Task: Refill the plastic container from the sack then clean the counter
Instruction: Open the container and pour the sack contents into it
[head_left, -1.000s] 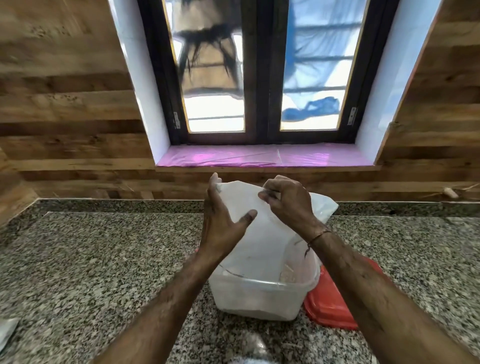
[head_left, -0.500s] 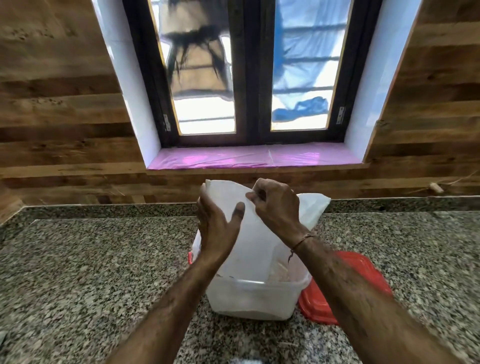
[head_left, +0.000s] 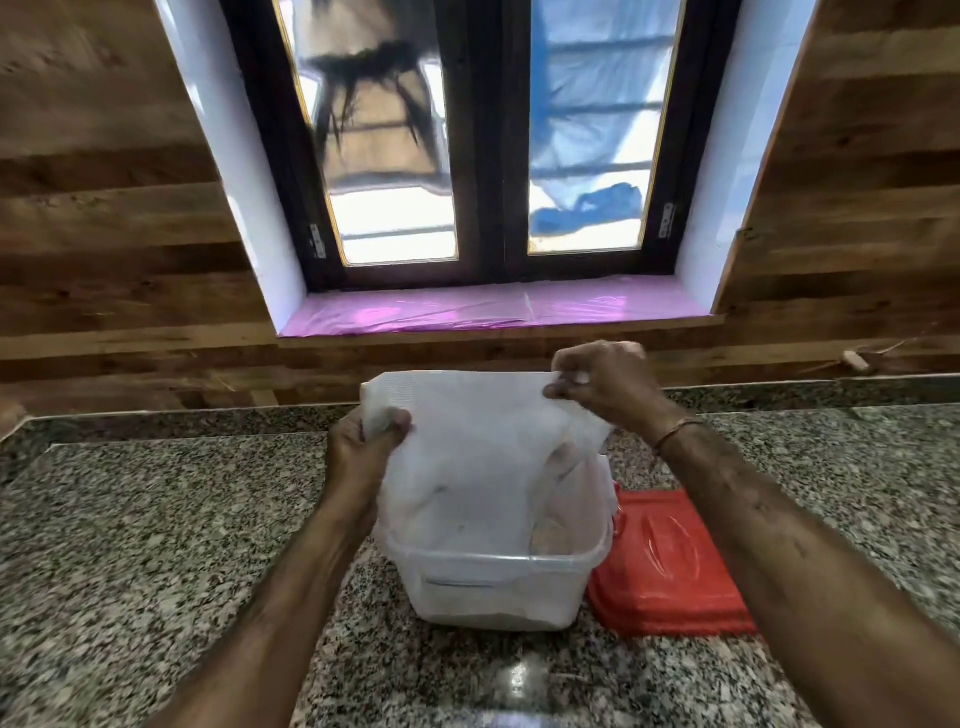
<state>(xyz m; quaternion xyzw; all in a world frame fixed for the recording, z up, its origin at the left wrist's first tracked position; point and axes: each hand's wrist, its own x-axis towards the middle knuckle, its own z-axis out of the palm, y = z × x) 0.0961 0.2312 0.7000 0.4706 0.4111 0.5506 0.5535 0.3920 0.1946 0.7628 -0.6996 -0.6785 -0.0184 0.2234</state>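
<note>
Gripping sack (head_left: 467, 457) top corners with left hand (head_left: 363, 452) and right hand (head_left: 608, 387), its bottom inside plastic container (head_left: 493, 587) near desk (head_left: 156, 519) front edge, against red lid (head_left: 670, 561).

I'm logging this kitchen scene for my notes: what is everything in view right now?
counter: one, speckled grey, foreground
plastic container: one, clear, centre of counter
sack: one, white, held above container, lower end inside it
lid: one, red, on counter right of container
window: one, dark frame, behind counter
sill film: one, pink, below window
wall: one, brown wood, around window
left hand: one, grips sack's left edge
right hand: one, pinches sack's top right corner
</note>
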